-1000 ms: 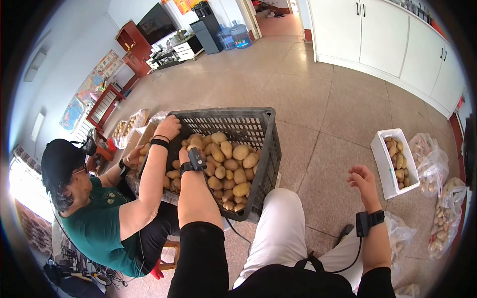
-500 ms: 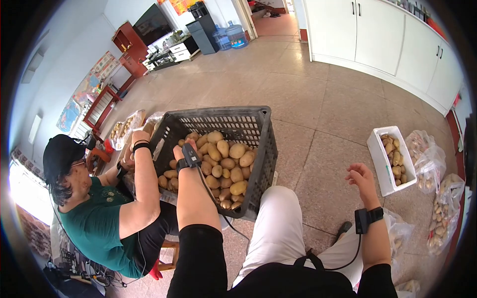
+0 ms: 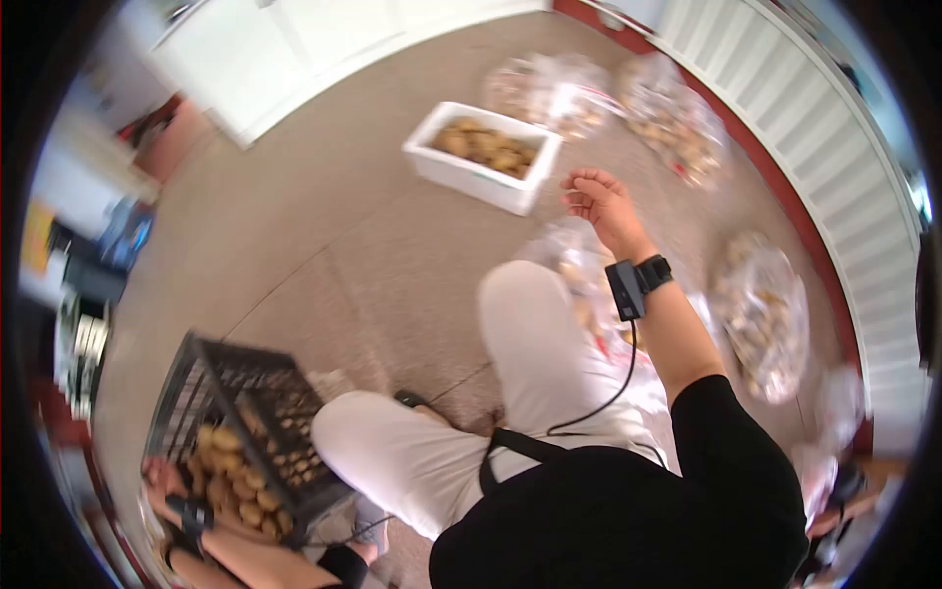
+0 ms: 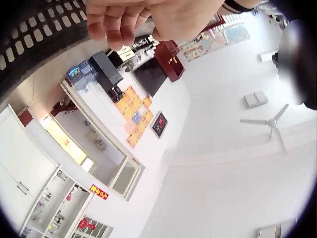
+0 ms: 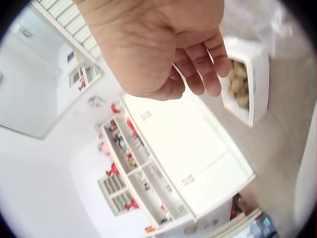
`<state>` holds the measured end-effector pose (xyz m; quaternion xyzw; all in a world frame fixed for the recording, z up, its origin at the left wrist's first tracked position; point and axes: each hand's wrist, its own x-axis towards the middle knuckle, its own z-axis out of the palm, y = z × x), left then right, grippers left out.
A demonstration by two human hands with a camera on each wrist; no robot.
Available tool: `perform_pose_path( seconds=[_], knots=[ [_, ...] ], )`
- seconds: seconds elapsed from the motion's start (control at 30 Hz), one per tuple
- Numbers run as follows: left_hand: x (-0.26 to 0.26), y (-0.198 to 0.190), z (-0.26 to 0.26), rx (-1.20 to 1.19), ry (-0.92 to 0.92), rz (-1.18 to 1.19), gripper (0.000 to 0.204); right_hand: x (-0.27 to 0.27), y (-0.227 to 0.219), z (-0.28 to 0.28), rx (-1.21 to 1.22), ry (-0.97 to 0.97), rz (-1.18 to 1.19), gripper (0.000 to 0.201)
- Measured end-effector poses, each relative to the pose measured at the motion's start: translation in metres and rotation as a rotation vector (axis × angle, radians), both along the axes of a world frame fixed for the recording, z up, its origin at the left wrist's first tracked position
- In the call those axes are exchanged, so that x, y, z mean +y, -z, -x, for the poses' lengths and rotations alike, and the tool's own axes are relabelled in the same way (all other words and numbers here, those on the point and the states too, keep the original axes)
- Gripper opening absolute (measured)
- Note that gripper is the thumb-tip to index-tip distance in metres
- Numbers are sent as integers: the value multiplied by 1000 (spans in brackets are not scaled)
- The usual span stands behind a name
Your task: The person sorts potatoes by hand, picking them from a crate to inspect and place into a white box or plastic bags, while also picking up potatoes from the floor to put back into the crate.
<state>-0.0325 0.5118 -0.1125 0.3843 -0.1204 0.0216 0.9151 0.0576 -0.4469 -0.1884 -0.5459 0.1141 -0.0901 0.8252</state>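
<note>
My right hand [image 3: 606, 211] hangs in the air with loosely bent fingers and nothing in it, near the white foam box [image 3: 481, 188] of potatoes. In the right wrist view the same hand [image 5: 158, 49] shows its palm, with the box [image 5: 261, 82] beyond the fingertips. At lower left, my left hand [image 3: 167, 479] is blurred beside the black crate [image 3: 285, 432], which holds potatoes [image 3: 231, 471]. The left wrist view shows that hand [image 4: 143, 20] with relaxed, bent fingers and no object visible in them, close to the crate's slotted wall [image 4: 44, 32].
Plastic bags of potatoes lie behind the box [image 3: 549, 88], at the back right [image 3: 677, 123] and on the right [image 3: 760, 319]. Another bag [image 3: 579, 265] is beside my knee. A white radiator [image 3: 785, 128] and white cabinets [image 3: 324, 39] line the walls.
The head view has swung right, so the crate now sits at lower left and the foam box near the top centre. The other person's face and torso have left the view.
</note>
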Motion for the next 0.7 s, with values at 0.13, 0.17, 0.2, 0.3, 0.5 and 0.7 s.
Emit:
perform_pose_path(
  seconds=[0.13,0.17,0.2,0.3,0.5,0.7],
  knots=[
    [-93,-36,-15,98,-363,-474,33,-109,89,110,277,249,-48,16],
    [-77,-50,-18,-87,329,-467,33,-117,115,140,393,377,-88,14],
    [-76,-59,-28,-89,365,-467,33,-139,162,171,465,354,-123,12],
    [-169,-90,-48,48,-759,-581,34,-141,245,255,722,384,124,17],
    [-436,-139,8,-569,-628,-970,35,-91,267,286,1049,380,654,26],
    [-517,-55,-5,-106,-353,-1041,37,-68,277,244,854,146,1162,41]
  ],
)
